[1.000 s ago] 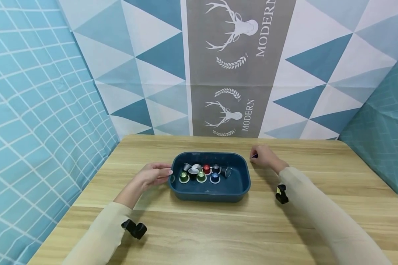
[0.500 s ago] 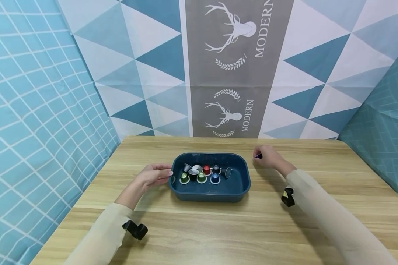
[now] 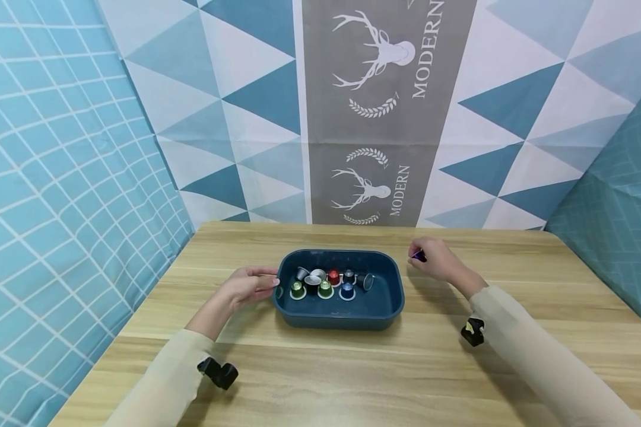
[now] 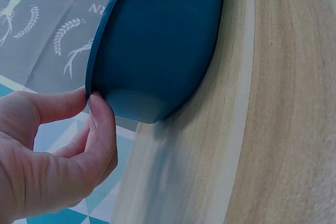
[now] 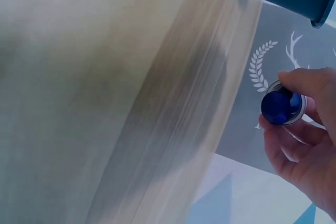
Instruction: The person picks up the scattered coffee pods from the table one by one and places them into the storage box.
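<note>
My left hand [image 3: 248, 287] pinches the left rim of a dark blue rectangular tub [image 3: 333, 322], with the thumb and a finger on either side of the wall in the left wrist view. Several coffee capsules lie in the tub: green ones [image 3: 325, 289], a red one [image 3: 333, 277], a blue one [image 3: 347, 290], and silver and dark ones, some upright on their rims, some tipped. Right of the tub, my right hand [image 3: 432, 258] holds a dark blue-purple coffee capsule [image 5: 278, 107] between thumb and fingers, above the wooden table.
The wooden table [image 3: 310, 379] runs to a patterned backdrop [image 3: 267, 148] behind the tub. A blue tile-print sheet [image 3: 75, 196] borders the left side, and a teal one [image 3: 614, 196] the right. Black wrist cameras [image 3: 218, 372] sit on both sleeves.
My right hand has shifted slightly right with the capsule and turned, so more of the capsule shows. The left hand stays on the tub's rim, and the tub keeps its place.
</note>
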A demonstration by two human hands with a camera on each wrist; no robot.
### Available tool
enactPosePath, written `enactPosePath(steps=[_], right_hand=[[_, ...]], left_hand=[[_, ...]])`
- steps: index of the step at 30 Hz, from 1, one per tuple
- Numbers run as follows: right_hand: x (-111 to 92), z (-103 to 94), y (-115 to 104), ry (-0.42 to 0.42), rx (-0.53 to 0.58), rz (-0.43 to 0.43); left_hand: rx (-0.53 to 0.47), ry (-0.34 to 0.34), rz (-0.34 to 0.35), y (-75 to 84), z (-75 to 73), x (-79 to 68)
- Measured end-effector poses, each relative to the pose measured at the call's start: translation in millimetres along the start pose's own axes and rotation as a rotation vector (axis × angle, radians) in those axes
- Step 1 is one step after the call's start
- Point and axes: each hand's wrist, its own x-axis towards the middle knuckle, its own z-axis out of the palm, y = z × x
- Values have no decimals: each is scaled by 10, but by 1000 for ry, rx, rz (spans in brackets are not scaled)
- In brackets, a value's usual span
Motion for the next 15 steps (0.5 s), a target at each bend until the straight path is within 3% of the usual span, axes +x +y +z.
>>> enactPosePath(steps=[15], right_hand=[[-104, -22, -128, 84, -100, -87]], left_hand=[[-1, 2, -5, 7, 2, -9]])
